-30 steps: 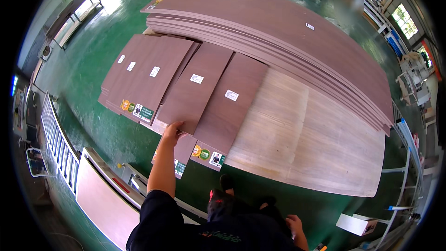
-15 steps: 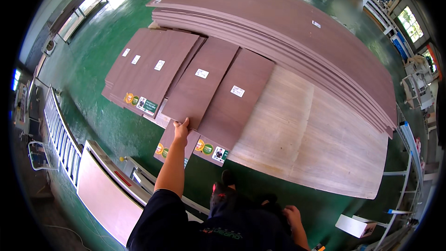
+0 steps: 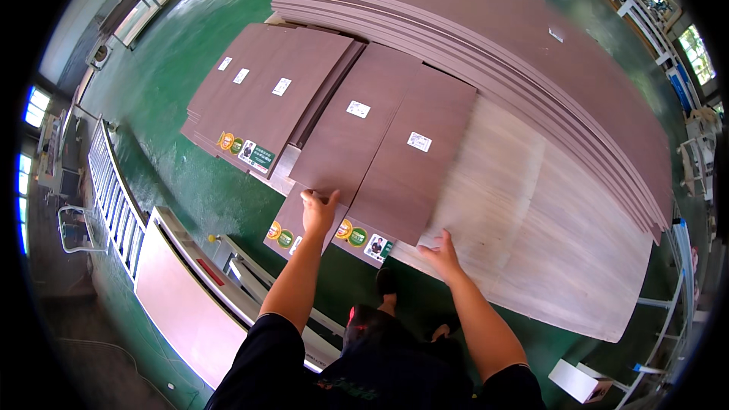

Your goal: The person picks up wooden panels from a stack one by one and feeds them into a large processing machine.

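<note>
My left hand (image 3: pixel 319 212) is at the near edge of a brown panel (image 3: pixel 342 148), thumb and fingers closed about the edge. Its fingertips are partly hidden. Beside it lies a second brown panel (image 3: pixel 406 186), its long side against the first. My right hand (image 3: pixel 443 257) is open with fingers apart, close to the near right corner of that second panel and over the pale wood-grain sheet (image 3: pixel 547 258). Both panels bear a white label and rest on lower brown boards (image 3: pixel 364 241) whose near ends carry round stickers.
A stack of brown panels (image 3: pixel 243 106) lies to the left. Behind stands a larger stack of long brown boards (image 3: pixel 486 15). At the left are a roller conveyor (image 3: pixel 114 190) and a pale board (image 3: pixel 186 304). A white box (image 3: pixel 577 381) and metal frame (image 3: pixel 668 304) stand right.
My right hand has come up from beside my body to the right panel's corner. The gap between the two brown panels has closed. The view has shifted a little.
</note>
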Motion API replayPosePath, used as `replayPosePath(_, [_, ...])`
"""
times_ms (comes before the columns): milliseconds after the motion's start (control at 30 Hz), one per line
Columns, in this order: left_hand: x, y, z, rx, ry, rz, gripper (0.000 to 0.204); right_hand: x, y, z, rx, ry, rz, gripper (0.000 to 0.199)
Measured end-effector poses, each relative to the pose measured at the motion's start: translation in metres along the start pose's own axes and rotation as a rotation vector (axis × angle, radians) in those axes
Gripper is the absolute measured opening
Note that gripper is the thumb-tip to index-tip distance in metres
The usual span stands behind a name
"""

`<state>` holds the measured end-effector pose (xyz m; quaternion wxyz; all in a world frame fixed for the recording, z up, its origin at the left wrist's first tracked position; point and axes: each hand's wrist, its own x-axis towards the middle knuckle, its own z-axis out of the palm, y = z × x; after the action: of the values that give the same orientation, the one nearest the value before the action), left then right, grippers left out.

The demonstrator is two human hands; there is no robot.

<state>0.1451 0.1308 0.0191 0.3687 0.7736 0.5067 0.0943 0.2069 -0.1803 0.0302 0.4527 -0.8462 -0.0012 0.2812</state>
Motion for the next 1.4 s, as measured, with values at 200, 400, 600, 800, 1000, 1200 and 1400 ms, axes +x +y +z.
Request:
replayPosePath(200, [0.010, -0.004, -0.001, 0.074, 0.130, 0.209, 0.073, 0.032, 0.009, 0.064, -0.245, 0.157, -0.328, 0.086])
replayPosePath(400, [0.014, -0.008, -0.009, -0.099, 0.043, 0.213, 0.068, 0.044, 0.009, 0.065, 0.105, 0.034, -0.157, 0.076])
replayPosePath(600, [-0.016, -0.123, -0.076, 0.549, 0.464, -0.208, 0.074, 0.031, -0.032, 0.046, 0.418, -0.080, 0.041, 0.074])
replayPosePath(800, [-0.069, -0.156, -0.052, -1.223, -0.070, -0.714, 0.036, 0.038, -0.054, 0.043, 0.950, -0.167, 0.212, 0.074])
replayPosePath(1000, [-0.078, -0.153, -0.029, -1.216, 0.017, -0.723, 0.035, 0.039, -0.053, 0.038, 0.943, -0.158, 0.195, 0.075])
replayPosePath(1200, [-0.083, -0.162, -0.016, -1.259, 0.060, -0.729, 0.033, 0.035, -0.055, 0.046, 0.877, -0.150, 0.110, 0.075])
replayPosePath(1400, [-0.087, -0.175, -0.013, -1.315, 0.033, -0.713, 0.036, 0.034, -0.057, 0.042, 0.666, -0.207, 0.104, 0.084])
